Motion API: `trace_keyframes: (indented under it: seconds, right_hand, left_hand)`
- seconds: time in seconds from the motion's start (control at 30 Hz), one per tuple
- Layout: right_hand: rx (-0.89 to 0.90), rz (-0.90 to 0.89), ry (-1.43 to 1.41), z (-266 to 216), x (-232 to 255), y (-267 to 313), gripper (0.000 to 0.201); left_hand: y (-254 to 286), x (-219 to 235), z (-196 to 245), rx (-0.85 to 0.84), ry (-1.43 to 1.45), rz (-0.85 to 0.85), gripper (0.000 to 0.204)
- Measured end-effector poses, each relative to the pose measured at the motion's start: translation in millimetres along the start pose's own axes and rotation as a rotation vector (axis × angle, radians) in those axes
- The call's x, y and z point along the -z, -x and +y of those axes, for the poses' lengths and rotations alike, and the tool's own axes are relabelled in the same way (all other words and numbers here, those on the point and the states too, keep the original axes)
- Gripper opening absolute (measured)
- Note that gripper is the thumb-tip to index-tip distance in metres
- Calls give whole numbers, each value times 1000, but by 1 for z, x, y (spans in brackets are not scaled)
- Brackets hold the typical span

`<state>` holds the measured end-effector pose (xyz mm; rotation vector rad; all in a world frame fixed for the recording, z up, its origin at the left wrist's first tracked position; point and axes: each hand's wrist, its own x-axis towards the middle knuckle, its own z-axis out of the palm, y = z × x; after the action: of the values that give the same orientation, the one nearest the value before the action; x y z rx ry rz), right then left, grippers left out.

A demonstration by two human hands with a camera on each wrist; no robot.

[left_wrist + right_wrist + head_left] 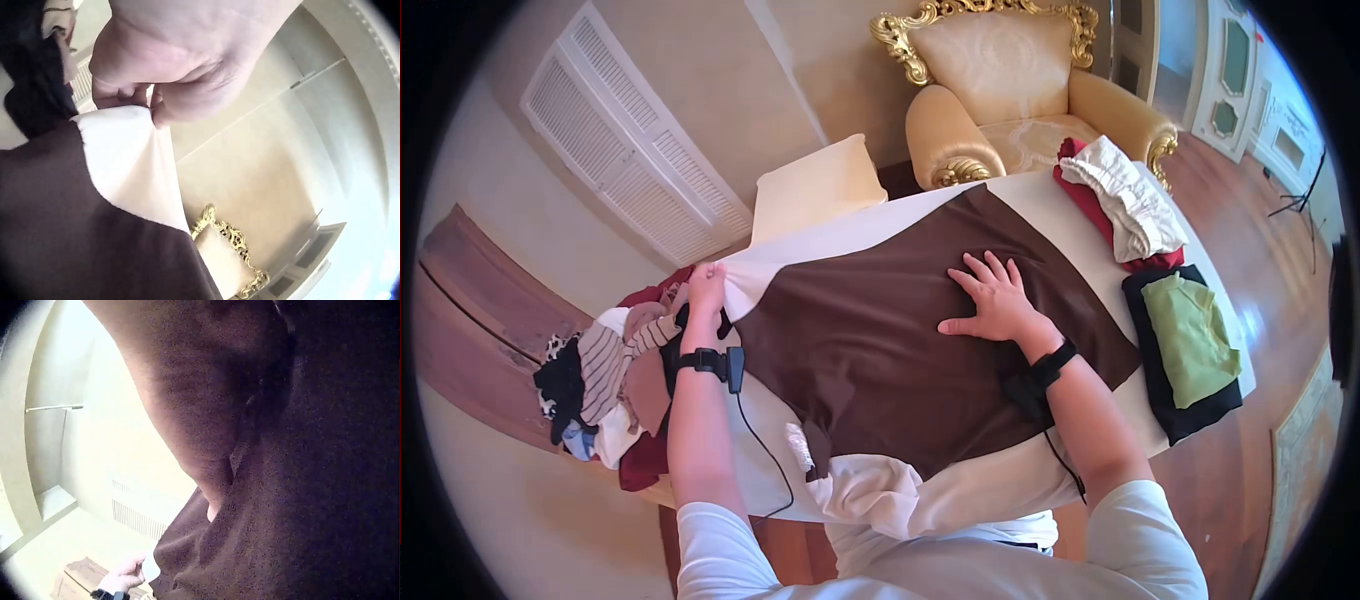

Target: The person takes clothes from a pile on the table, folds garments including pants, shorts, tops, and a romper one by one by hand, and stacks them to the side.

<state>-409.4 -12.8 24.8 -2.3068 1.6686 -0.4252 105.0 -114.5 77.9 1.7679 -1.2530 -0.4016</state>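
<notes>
A brown garment (880, 340) with white parts lies spread over the pale-covered table. My left hand (707, 292) pinches the edge of its white part (125, 150) at the left and stretches it tight. In the left wrist view that white part meets the brown cloth (75, 231) along a curved seam. My right hand (997, 303) rests flat on the brown fabric with fingers spread. Near my body a bunched white part (865, 490) hangs at the table's front edge. The right wrist view shows the palm (194, 425) against dark brown cloth.
A heap of mixed clothes (605, 375) lies at the left end. On the right are a green folded garment (1192, 340) on a black one (1175, 415) and white folded cloth (1125, 195) on red. A gilded armchair (1000, 75) stands behind the table (990, 490).
</notes>
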Motion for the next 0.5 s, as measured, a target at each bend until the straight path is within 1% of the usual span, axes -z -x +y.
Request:
trace_keyframes:
  seconds: [0.03, 0.07, 0.13, 0.17, 0.23, 0.27, 0.3, 0.33, 0.37, 0.43, 0.5]
  right_hand:
    - [3, 2, 6, 0, 1, -1, 103]
    - [5, 2, 13, 0, 1, -2, 103]
    - [6, 4, -4, 1, 1, -4, 102]
    - [10, 8, 2, 2, 1, -5, 102]
    - [12, 12, -11, 2, 0, -5, 101]
    - [14, 20, -6, 3, 0, -5, 100]
    - [11, 18, -16, 3, -2, -5, 100]
    - [14, 19, -11, 4, -3, -5, 102]
    - [16, 21, -5, 5, -3, -6, 103]
    - [10, 19, -10, 5, -3, -7, 103]
    - [2, 14, -11, 6, -3, -7, 103]
  left_hand:
    - [-3, 2, 13, -91, -26, 32, 24]
    - [-9, 2, 24, -95, -49, 29, 24]
    - [-19, 0, 42, -337, -154, 103, 25]
    - [-14, 1, 57, -341, -168, 99, 25]
    - [-4, 2, 83, -473, -362, 132, 27]
    - [-16, 3, 71, -477, -372, 126, 27]
    - [-27, 6, 57, -464, -462, 67, 29]
    - [-26, 6, 60, -452, -550, 9, 31]
    - [-21, 4, 58, -457, -555, 6, 31]
    - [2, 2, 52, 65, -265, -240, 30]
    - [12, -2, 31, 241, -297, -312, 31]
